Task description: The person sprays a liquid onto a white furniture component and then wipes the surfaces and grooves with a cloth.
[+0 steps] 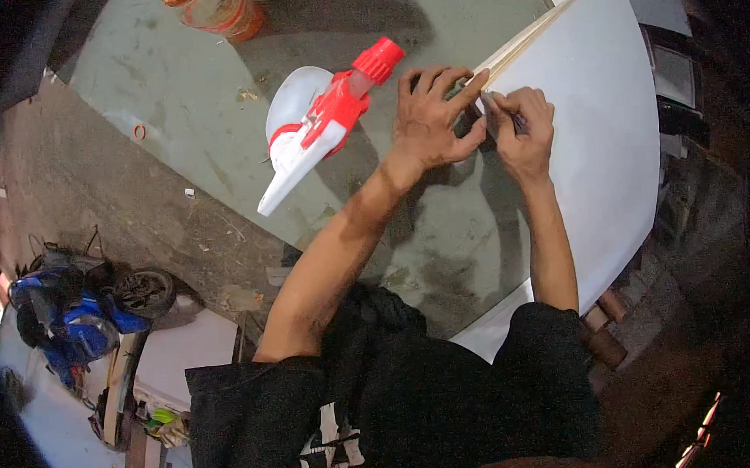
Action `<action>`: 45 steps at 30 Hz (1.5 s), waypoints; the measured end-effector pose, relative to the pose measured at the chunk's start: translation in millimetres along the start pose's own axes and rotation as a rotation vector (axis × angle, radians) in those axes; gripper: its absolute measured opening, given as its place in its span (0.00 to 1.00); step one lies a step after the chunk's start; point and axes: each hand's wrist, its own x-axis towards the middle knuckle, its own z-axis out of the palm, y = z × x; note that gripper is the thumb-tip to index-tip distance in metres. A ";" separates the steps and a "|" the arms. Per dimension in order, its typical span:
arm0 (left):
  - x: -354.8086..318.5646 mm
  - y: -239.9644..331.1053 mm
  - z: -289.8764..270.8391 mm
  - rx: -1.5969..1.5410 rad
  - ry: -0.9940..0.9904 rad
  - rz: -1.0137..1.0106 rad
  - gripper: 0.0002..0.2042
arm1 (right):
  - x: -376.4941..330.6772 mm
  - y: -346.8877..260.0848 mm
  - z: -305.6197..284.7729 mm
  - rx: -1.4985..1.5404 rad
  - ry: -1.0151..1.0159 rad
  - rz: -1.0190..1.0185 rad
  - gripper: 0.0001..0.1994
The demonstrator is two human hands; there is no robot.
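A large white sheet (pixel 605 132) lies on a green glass tabletop (pixel 193 91). A pale wooden straightedge (pixel 533 30) runs along the sheet's left edge. My left hand (pixel 428 119) presses its fingers down on the near end of the straightedge. My right hand (pixel 521 131) sits right beside it on the sheet, fingers closed round a small dark tool whose tip meets the straightedge. What kind of tool it is cannot be made out.
A white spray bottle (pixel 303 112) with a red and white trigger head stands just left of my left hand. An orange container (pixel 215 11) sits at the table's far edge. Below on the left are a concrete floor and a blue motorbike (pixel 69 314).
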 end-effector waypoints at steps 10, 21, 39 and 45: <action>0.6 6.0 0.5 -0.005 -0.037 -0.008 0.30 | -2.8 -1.4 0.3 -0.074 -0.004 -0.022 0.05; 11.4 10.4 4.1 -0.081 0.112 -0.226 0.17 | -12.7 3.7 -65.9 0.119 0.116 0.450 0.04; 18.1 3.0 17.5 -0.266 0.154 -0.167 0.15 | -25.5 12.5 -41.2 0.157 0.474 0.548 0.06; 21.0 13.2 17.3 -0.298 0.104 -0.177 0.16 | -71.5 40.1 -20.7 -0.171 0.483 0.735 0.07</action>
